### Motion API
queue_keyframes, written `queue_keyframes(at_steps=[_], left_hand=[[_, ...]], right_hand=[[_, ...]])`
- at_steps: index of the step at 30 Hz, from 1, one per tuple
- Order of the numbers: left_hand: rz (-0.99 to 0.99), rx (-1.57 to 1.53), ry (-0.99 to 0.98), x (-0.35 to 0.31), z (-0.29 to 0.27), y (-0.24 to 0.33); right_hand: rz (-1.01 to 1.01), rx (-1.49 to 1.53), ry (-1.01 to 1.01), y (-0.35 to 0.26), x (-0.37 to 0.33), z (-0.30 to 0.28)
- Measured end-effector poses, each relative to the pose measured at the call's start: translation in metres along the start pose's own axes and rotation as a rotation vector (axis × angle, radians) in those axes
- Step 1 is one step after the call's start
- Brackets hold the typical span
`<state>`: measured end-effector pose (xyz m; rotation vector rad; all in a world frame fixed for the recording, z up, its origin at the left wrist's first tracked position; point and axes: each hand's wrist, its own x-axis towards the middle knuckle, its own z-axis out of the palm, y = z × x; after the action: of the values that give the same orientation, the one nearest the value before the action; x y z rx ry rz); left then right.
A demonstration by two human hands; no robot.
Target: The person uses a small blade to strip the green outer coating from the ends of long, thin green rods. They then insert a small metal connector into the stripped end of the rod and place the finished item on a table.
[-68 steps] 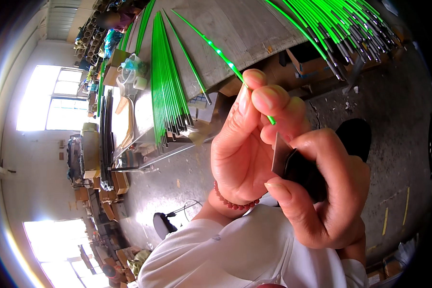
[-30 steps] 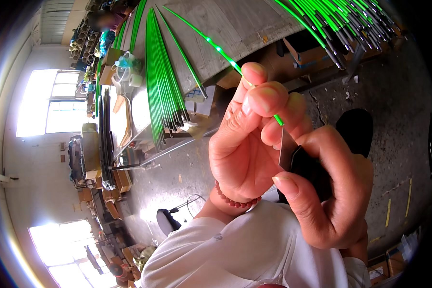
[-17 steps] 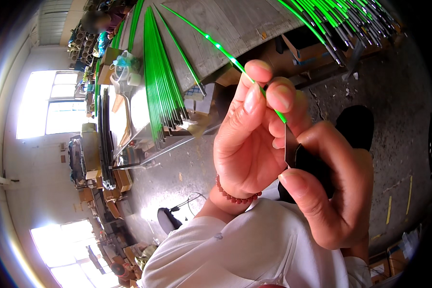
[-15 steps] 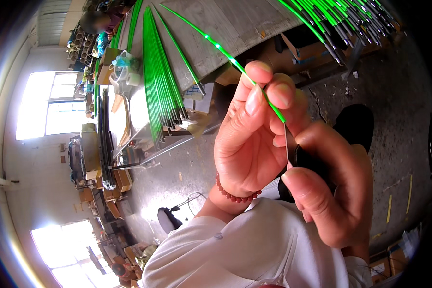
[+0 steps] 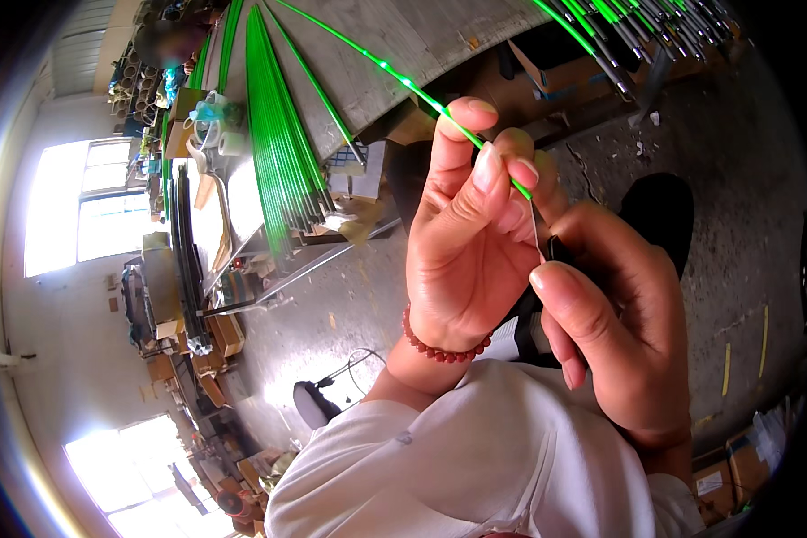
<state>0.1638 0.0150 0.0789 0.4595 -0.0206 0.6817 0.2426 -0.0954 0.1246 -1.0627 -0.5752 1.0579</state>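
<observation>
A slim, bright green rod slants from the grey table down to my left hand. My left hand is closed on it, thumb and fingers pinching it close to its lower end. Below that, my right hand grips a thin metal blade with a dark part between thumb and forefinger. The blade's tip meets the rod's end, or lies just beside it; I cannot tell which. Part of the blade is hidden by the right fingers. Red beads circle my left wrist.
On the grey table lie a fan of green rods and one separate rod. More green rods with dark ends jut out at upper right. A black shoe is on the floor; cardboard boxes stand at lower right.
Both hands sit slightly higher in the picture. My right hand has come up closer to the left, and less of the blade shows. The left hand keeps its pinch on the rod.
</observation>
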Motion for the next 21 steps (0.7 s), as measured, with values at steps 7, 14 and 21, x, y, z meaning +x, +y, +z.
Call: queue_keyframes(at_steps=[7,14,21], left_hand=[[-0.015,-0.020,0.055,-0.001,0.000,-0.001],[-0.017,0.035,0.095,0.000,0.002,-0.001],[-0.010,0.032,0.091,0.001,0.009,-0.004]], right_hand=[[-0.248,-0.350,0.035,0.004,0.003,0.001],[-0.355,-0.507,0.074,0.008,0.004,0.001],[-0.455,-0.581,0.081,0.014,0.005,-0.001]])
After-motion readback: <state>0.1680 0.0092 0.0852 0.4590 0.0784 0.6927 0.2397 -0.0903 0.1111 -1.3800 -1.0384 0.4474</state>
